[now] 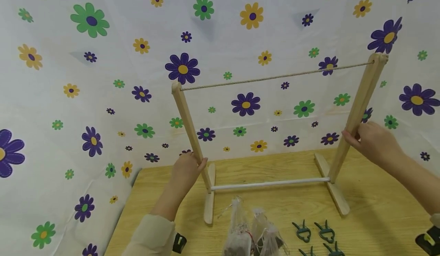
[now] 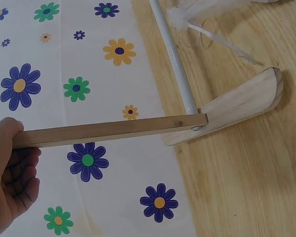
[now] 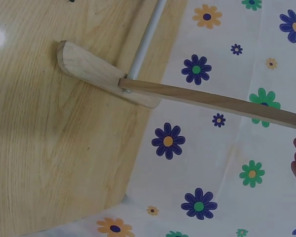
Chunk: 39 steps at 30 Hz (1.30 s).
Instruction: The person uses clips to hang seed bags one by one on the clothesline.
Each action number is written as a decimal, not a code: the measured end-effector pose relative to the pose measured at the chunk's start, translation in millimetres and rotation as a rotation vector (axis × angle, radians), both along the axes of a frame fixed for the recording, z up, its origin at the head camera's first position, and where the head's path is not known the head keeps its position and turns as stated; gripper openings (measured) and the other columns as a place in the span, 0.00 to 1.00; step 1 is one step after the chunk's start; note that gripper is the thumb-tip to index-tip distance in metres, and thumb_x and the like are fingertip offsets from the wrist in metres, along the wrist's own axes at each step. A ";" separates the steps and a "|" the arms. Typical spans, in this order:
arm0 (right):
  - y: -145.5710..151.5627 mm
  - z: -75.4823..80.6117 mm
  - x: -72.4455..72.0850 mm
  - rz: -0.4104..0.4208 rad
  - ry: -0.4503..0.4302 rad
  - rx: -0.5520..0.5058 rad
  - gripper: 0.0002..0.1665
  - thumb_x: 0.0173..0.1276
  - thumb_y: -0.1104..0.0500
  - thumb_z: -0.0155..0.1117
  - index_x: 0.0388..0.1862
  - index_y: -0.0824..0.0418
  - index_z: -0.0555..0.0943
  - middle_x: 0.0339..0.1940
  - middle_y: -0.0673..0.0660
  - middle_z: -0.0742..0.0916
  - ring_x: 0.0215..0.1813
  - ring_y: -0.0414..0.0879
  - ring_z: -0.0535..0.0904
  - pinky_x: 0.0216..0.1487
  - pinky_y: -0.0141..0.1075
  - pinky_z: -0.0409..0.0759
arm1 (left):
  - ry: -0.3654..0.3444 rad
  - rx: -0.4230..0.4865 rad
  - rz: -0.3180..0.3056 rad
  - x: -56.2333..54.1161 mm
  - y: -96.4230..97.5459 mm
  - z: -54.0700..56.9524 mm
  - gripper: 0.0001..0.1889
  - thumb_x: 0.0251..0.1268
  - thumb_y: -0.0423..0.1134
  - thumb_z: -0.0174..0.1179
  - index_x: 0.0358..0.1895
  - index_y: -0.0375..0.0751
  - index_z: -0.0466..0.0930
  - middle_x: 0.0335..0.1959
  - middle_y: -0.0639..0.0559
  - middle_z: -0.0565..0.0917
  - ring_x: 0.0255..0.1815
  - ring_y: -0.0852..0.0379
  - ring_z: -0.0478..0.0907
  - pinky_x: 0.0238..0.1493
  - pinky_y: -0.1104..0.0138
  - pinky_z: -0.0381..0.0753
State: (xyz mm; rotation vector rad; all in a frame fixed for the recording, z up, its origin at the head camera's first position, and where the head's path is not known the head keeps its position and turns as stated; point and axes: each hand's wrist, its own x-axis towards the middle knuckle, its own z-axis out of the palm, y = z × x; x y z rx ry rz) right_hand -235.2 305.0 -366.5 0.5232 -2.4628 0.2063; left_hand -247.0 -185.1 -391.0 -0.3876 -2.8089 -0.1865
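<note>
A wooden stand stands upright on the table, its two posts joined by a twine line (image 1: 275,77) near the top and a white rod (image 1: 271,184) low down. My left hand (image 1: 183,172) grips the left post (image 1: 187,120) in its lower half, thumb on the near side; the left wrist view shows the curled fingers beneath it. Around the right post (image 1: 359,95), at about mid-height, my right hand (image 1: 379,143) has its thumb and fingers. Both the left foot (image 2: 241,96) and the right foot (image 3: 91,69) rest on the wood surface.
Several sheer drawstring bags (image 1: 238,233) with dark contents stand at the table's front. Beside them lie several dark green clips (image 1: 325,232). A white flowered cloth (image 1: 220,31) hangs behind the wood-grain table (image 1: 268,202) and along its left side.
</note>
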 end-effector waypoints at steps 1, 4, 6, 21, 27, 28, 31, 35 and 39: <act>-0.3 -2.2 0.1 -0.003 -0.003 -0.005 0.19 0.63 0.58 0.64 0.16 0.67 0.75 0.11 0.51 0.73 0.16 0.41 0.62 0.14 0.31 0.61 | 0.010 -0.013 -0.010 -0.3 0.5 -1.8 0.20 0.65 0.47 0.58 0.25 0.32 0.83 0.20 0.47 0.79 0.22 0.52 0.76 0.25 0.64 0.80; -2.9 -8.6 0.0 -0.019 -0.026 -0.033 0.17 0.63 0.59 0.64 0.18 0.67 0.75 0.12 0.51 0.73 0.17 0.42 0.63 0.15 0.31 0.62 | 0.051 -0.033 -0.026 0.1 0.8 -6.7 0.19 0.64 0.46 0.59 0.24 0.32 0.84 0.19 0.47 0.79 0.22 0.52 0.76 0.25 0.64 0.80; -4.6 -12.0 -0.6 -0.023 -0.025 -0.045 0.16 0.62 0.60 0.65 0.18 0.67 0.74 0.13 0.52 0.73 0.18 0.43 0.64 0.16 0.32 0.63 | 0.052 -0.031 -0.016 -0.1 1.2 -9.3 0.20 0.64 0.46 0.59 0.23 0.32 0.83 0.18 0.46 0.78 0.22 0.51 0.76 0.25 0.63 0.80; -11.4 -17.0 6.3 -0.117 -0.181 -0.118 0.17 0.65 0.57 0.64 0.26 0.71 0.77 0.12 0.53 0.73 0.15 0.43 0.63 0.13 0.31 0.59 | -0.099 0.073 0.041 10.2 2.2 -23.0 0.23 0.67 0.51 0.55 0.24 0.34 0.80 0.18 0.47 0.76 0.18 0.53 0.75 0.17 0.65 0.76; -19.0 -25.5 28.2 -0.158 -0.349 -0.137 0.20 0.67 0.55 0.62 0.27 0.74 0.80 0.13 0.53 0.75 0.15 0.43 0.64 0.15 0.33 0.61 | -0.135 0.051 0.020 33.2 -0.2 -38.8 0.20 0.68 0.48 0.56 0.22 0.38 0.79 0.16 0.52 0.74 0.14 0.61 0.66 0.13 0.70 0.67; -20.4 -28.2 31.4 -0.161 -0.367 -0.139 0.20 0.67 0.55 0.62 0.26 0.73 0.80 0.13 0.52 0.75 0.16 0.43 0.65 0.15 0.34 0.62 | -0.133 0.061 0.015 36.9 -0.4 -42.2 0.19 0.67 0.47 0.56 0.22 0.39 0.79 0.16 0.53 0.74 0.15 0.61 0.66 0.13 0.70 0.67; -24.6 -39.3 40.5 -0.156 -0.414 -0.167 0.19 0.67 0.55 0.62 0.24 0.70 0.81 0.13 0.51 0.75 0.16 0.43 0.65 0.16 0.34 0.63 | -0.122 0.102 -0.009 46.9 0.8 -52.5 0.17 0.66 0.46 0.58 0.22 0.40 0.79 0.17 0.54 0.75 0.17 0.62 0.68 0.15 0.72 0.67; -30.6 -58.5 51.8 -0.139 -0.458 -0.182 0.17 0.65 0.56 0.64 0.25 0.69 0.80 0.14 0.51 0.77 0.16 0.41 0.66 0.17 0.33 0.66 | -0.073 0.130 -0.064 56.0 7.6 -67.4 0.13 0.63 0.44 0.61 0.22 0.43 0.80 0.18 0.55 0.76 0.19 0.62 0.69 0.17 0.72 0.68; -38.6 -79.3 61.5 -0.130 -0.474 -0.180 0.16 0.61 0.54 0.67 0.26 0.67 0.79 0.15 0.51 0.78 0.16 0.40 0.67 0.17 0.32 0.65 | -0.037 0.187 -0.132 65.1 19.6 -80.6 0.11 0.60 0.42 0.63 0.22 0.44 0.80 0.19 0.57 0.77 0.21 0.63 0.71 0.19 0.72 0.69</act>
